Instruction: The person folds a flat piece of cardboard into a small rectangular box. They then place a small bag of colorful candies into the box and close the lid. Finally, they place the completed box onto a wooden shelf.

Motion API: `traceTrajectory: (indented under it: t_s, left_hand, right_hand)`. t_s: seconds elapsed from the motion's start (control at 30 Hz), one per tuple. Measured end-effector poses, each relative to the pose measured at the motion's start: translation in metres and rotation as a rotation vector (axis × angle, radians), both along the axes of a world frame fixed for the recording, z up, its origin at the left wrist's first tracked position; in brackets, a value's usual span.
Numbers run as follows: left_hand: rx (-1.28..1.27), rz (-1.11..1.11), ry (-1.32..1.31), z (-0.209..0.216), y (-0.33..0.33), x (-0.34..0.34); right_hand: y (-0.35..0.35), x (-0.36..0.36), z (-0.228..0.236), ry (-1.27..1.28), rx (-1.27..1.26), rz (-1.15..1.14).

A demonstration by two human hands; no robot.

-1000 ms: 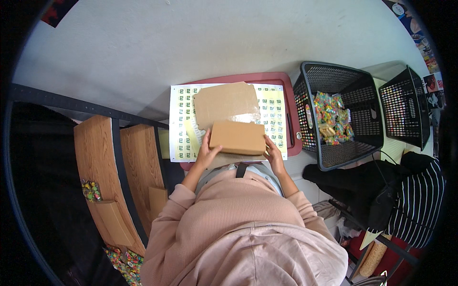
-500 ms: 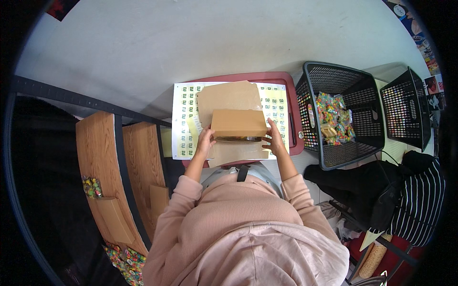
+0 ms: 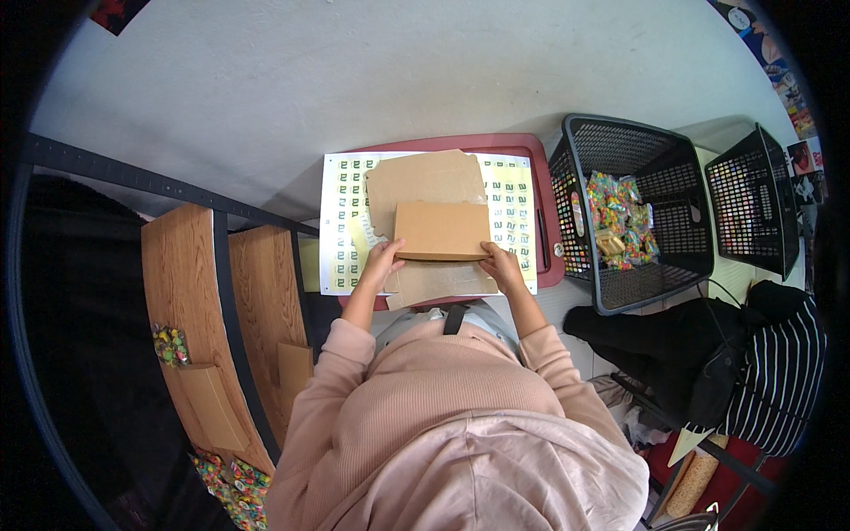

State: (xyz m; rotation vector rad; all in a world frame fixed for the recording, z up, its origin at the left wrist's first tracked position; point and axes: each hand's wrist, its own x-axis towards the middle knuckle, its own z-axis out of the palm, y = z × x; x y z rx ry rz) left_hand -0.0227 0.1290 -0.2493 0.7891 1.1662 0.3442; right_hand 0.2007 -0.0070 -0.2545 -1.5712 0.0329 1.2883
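Observation:
A small brown cardboard box (image 3: 442,229) lies in front of me with its lid folded down and a thin dark gap along the near edge. My left hand (image 3: 384,261) grips its near left corner, fingers closed on the edge. At the near right corner my right hand (image 3: 501,266) pinches the lid's edge. Beneath the box is a flat piece of cardboard (image 3: 425,181), and under that a white sheet with yellow label strips (image 3: 511,212). What the box holds is hidden by the lid.
A dark red table (image 3: 551,230) carries the sheet. To the right, a black plastic basket (image 3: 651,296) holds colourful wrapped packets (image 3: 620,217); another black basket (image 3: 753,203) stands beyond. Wooden shelves (image 3: 181,274) on the left bear more flat boxes (image 3: 212,407) and packets. Dark clothing (image 3: 655,354) lies at right.
The box lid has come down toward the near edge, covering the colourful contents glimpsed before. My hands have closed in on the near corners.

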Motion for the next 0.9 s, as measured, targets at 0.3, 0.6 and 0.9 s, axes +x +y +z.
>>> traceTrajectory:
  t_s: [0.3,0.6,0.9]
  left_hand:
    - [-0.160,0.202,-0.210,-0.022,0.001,-0.003]
    - [-0.144,0.216,-0.155,-0.007,-0.003,0.005]
    - [-0.260,0.206,-0.235,-0.015,0.003,-0.001]
  right_hand:
    - [0.004,-0.008,0.011,0.123,0.056,-0.119]
    - [0.002,-0.004,-0.002,0.173,0.058,-0.176]
    - [0.005,-0.006,-0.003,0.219,0.075,-0.251]
